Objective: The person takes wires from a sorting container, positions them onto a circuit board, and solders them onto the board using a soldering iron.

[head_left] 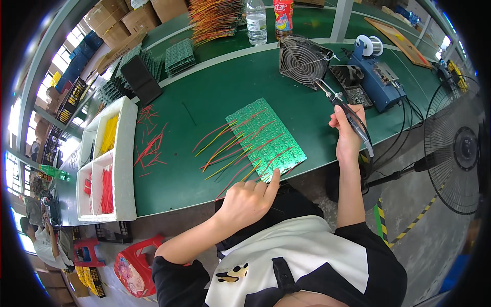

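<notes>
A green circuit board panel [279, 125] lies at a slant near the table's front edge, with red and yellow wires [225, 148] standing out from its left side. My left hand [250, 200] is at the board's near corner. Its index finger is stretched out onto the board, and its other fingers are bent with their tips hidden. I see nothing held in it. My right hand [349, 134] is closed round a soldering iron [353, 118], to the right of the board. The iron's metal tip points up and left toward a small square fan [305, 61].
A white foam box [131, 169] of red and yellow wires stands left, beside loose red wires [151, 146]. A blue soldering unit [376, 84] with a solder spool [369, 46] sits at right. Bottles [257, 23] and stacked boards [179, 55] stand behind. A large fan [452, 146] is right.
</notes>
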A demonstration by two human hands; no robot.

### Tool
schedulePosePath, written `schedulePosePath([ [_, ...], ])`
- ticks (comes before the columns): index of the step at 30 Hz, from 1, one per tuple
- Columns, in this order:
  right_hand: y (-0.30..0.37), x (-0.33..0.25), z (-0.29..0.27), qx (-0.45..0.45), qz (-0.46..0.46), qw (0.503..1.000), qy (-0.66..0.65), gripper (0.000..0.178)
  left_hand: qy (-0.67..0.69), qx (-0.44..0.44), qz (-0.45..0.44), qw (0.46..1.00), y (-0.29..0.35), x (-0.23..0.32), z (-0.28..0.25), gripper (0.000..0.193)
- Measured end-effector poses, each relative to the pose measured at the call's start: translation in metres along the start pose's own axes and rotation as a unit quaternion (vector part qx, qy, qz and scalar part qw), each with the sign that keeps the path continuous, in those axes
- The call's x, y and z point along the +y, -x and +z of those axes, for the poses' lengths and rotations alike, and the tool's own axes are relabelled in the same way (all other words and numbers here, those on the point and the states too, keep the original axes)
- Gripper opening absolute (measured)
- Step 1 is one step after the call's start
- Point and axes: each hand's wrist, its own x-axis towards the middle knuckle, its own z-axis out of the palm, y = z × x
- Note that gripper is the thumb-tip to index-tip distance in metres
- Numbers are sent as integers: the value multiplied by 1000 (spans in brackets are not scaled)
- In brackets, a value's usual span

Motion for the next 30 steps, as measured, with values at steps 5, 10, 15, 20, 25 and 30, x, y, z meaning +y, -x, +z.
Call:
schedulePosePath([
  [5, 1, -1, -1, 5, -6, 1000, 14, 19, -58, -21, 15, 998, 2, -11, -3, 40],
  [10, 0, 0, -4, 40, -32, 998, -35, 20, 7, -19, -11, 1000, 1, -21, -17, 41],
  [15, 1, 1, -5, 32, -3, 999, -39, 19, 234, -14, -105, 966, -2, -33, -33, 17],
  [20, -2, 1, -5, 13, 2, 1000, -10, 19, 384, -14, -334, 861, -26, -80, -34, 14],
  [25, 0, -2, 2, -34, -13, 999, -5, 19, 458, -17, -321, 828, -17, -120, -18, 11],
  [30, 2, -9, 21, -92, -3, 996, 2, 19, 512, 28, -324, 795, -21, -138, 6, 9],
])
